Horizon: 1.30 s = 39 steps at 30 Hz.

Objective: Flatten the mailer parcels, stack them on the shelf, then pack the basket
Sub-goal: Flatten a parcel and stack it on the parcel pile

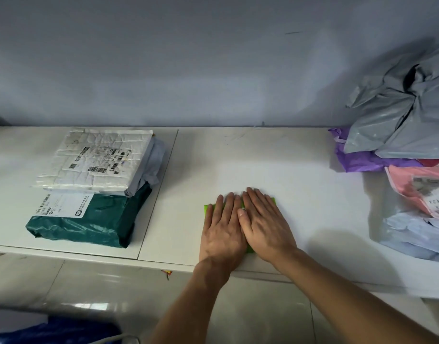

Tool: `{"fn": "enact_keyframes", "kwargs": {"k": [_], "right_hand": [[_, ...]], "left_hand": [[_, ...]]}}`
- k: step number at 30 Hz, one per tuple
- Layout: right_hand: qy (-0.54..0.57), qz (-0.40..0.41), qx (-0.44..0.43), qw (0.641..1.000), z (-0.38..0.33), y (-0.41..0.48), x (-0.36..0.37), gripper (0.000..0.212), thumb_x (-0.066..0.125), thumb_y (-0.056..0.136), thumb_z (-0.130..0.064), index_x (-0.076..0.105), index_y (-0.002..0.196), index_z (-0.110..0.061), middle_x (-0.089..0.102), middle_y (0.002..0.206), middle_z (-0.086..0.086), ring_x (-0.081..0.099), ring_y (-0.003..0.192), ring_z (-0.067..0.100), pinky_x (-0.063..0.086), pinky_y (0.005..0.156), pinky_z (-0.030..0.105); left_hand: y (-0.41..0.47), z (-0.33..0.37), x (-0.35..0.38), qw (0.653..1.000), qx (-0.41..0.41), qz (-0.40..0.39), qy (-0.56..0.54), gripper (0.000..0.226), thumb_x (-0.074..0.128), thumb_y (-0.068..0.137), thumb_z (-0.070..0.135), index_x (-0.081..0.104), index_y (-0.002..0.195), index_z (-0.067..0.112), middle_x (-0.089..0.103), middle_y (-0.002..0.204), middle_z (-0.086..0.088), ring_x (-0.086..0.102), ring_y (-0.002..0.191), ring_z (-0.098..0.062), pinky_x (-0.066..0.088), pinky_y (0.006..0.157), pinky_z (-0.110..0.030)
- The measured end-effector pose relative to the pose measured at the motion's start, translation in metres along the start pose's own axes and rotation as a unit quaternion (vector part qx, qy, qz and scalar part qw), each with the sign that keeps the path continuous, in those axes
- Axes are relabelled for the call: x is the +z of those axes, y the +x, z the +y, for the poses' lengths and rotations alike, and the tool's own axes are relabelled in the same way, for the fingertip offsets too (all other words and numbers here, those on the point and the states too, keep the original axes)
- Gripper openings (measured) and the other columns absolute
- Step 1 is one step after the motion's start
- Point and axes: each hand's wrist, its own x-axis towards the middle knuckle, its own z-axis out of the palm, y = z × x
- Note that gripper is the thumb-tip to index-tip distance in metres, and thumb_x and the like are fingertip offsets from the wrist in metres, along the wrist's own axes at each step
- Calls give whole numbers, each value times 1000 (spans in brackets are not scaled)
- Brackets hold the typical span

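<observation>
Left hand [222,227] flat, right hand [265,224] flat, pressing green mailer [208,207]

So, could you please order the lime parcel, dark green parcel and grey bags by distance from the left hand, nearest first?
1. Lime parcel, under the left hand.
2. Dark green parcel, to its left.
3. Grey bags, far right, back.

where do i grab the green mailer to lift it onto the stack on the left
Probably by its near edge, coming from the front. The green mailer lies pressed flat on the shelf under the left hand and right hand, so there is little to pinch from above; its near edge sits close to the shelf's lip, where fingers could slip under.
</observation>
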Motion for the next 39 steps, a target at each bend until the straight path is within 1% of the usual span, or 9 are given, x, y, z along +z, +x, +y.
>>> {"fn": "enact_keyframes", "kwargs": {"k": [4, 7, 18, 22, 25, 28, 31, 35, 39], "right_hand": [[10, -10, 11, 1000, -1, 0, -3, 95, -32, 82, -55, 15, 155, -15, 10, 163, 0, 2, 150, 10, 1, 122, 33], [7, -15, 12, 1000, -2, 0, -4, 83, -17, 86, -49, 15, 155, -15, 9, 163, 0, 1, 150, 10, 0, 122, 32], [-22, -10, -7, 1000, -4, 1, -16, 86, -15, 84, -50, 18, 154, -12, 9, 163, 4, 3, 150, 16, -4, 121, 31], [27, -51, 2, 998, 5, -4, -15, 69, 1, 98, -51, 13, 155, -13, 4, 163, 2, -3, 150, 13, -8, 120, 29], [15, -33, -8, 999, 6, -6, -11, 82, -10, 89, -57, 13, 155, -14, 6, 163, 2, -2, 150, 14, -9, 119, 28], [-7, -40, -11, 999, 9, -6, -6, 86, -11, 81, -53, 7, 156, -16, 2, 164, 2, -4, 150, 14, -9, 120, 30], [-28, -69, -36, 997, 13, -7, -6, 81, -1, 81, -54, -9, 154, -20, -10, 163, 1, -12, 149, 13, -10, 121, 31], [-22, -62, -31, 997, 12, -7, -6, 85, -5, 76, -56, -8, 154, -21, -8, 163, -1, -10, 149, 13, -7, 121, 32], [-23, -55, -23, 998, 15, -4, 2, 81, -3, 81, -51, -4, 156, -20, -6, 163, -1, -9, 149, 12, -3, 122, 33]], "left_hand": [[1, 1, -5, 1000, -1, 0, 7, 68, -4, 89, 36, 2, 155, 17, 3, 163, 2, -9, 149, -20, -14, 116, -37], [2, 2, -7, 1000, -1, -21, 10, 73, -10, 86, 38, -1, 155, 18, -3, 164, 3, -12, 149, -20, -16, 116, -36], [5, 5, -13, 997, -20, -69, 28, 79, -15, 79, 44, -7, 155, 22, -12, 163, 4, -15, 149, -18, -9, 121, -39], [17, -5, -14, 986, -61, -69, -139, 51, 25, 105, 31, 18, 154, 24, 6, 163, 7, -3, 150, -12, -9, 117, -29], [19, -2, -33, 918, -151, -14, -367, 41, 38, 104, 19, 44, 144, 18, 35, 155, 0, 23, 146, -15, 9, 118, -27], [17, 15, -39, 963, -88, 47, -250, 56, 25, 99, 45, 46, 143, 16, 35, 155, 0, 20, 147, -18, 6, 118, -28], [15, 30, -21, 991, 31, 4, -132, 79, 1, 91, 62, 26, 154, 22, 16, 162, 6, 1, 150, -11, -7, 119, -25], [21, 22, -6, 984, 17, -54, -171, 58, 17, 102, 50, 11, 155, 27, 4, 162, 13, -5, 147, 1, -7, 120, -23], [19, 11, -6, 983, 29, -53, -174, 79, 3, 89, 66, 14, 156, 25, 8, 162, 13, -1, 147, 3, 1, 122, -26]]}}
